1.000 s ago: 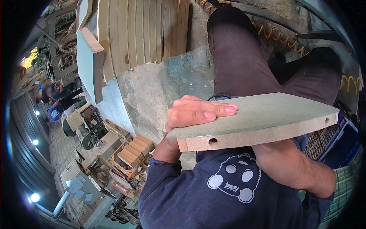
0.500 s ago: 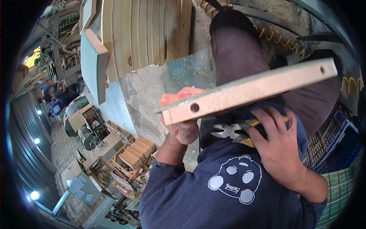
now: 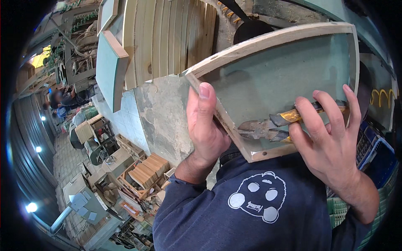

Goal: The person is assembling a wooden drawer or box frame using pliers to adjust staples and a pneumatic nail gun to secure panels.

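Observation:
A shallow wooden frame (image 3: 268, 37) with a grey-green panel inside is held up before my chest, its hollow side toward me. My left hand (image 3: 205, 121) grips its left edge, the thumb lying on the rim and the fingers behind. In my right hand (image 3: 328, 138) is a pair of cutting pliers (image 3: 257, 129) with worn yellow-and-black handles. The jaws point left, over the panel near the frame's lower left corner. My right fingers wrap loosely around the handles, close to the frame's right side.
Long stacked wooden boards (image 3: 167, 37) stand beyond the frame, with a pale green panel piece (image 3: 111, 71) to their left. Wooden pieces fill a crate (image 3: 146, 173) on the left. At right are a blue crate (image 3: 383, 161) and a coiled yellow hose (image 3: 383, 97).
The frame has tilted from edge-on, so its hollow inside now faces me. My left thumb now lies on its rim. The pliers, still in my right hand, now lie over the panel.

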Motion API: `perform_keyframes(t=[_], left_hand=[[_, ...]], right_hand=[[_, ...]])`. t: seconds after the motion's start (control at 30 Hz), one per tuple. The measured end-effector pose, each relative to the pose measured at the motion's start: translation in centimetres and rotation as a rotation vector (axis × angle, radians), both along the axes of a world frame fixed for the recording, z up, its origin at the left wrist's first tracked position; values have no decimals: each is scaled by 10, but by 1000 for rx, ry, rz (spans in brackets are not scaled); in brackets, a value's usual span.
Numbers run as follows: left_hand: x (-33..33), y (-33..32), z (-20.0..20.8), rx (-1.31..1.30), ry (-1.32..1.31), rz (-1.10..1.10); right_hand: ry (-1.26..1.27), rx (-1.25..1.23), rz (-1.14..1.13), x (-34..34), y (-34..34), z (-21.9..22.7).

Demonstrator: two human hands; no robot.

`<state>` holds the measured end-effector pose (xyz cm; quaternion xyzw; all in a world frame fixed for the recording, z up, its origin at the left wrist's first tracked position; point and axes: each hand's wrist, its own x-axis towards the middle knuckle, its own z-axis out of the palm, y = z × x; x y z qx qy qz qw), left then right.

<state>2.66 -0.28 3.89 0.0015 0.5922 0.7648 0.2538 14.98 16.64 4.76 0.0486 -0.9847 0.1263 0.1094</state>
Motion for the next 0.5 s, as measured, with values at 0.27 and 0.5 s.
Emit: perform_keyframes(t=[0.27, 0.5], left_hand=[[5, 1, -3, 54, -171, -47], [7, 5, -3, 39, -253, -78]], right_hand=[[8, 36, 52, -3, 5, 5], [1, 57, 66, -5, 3, 8]])
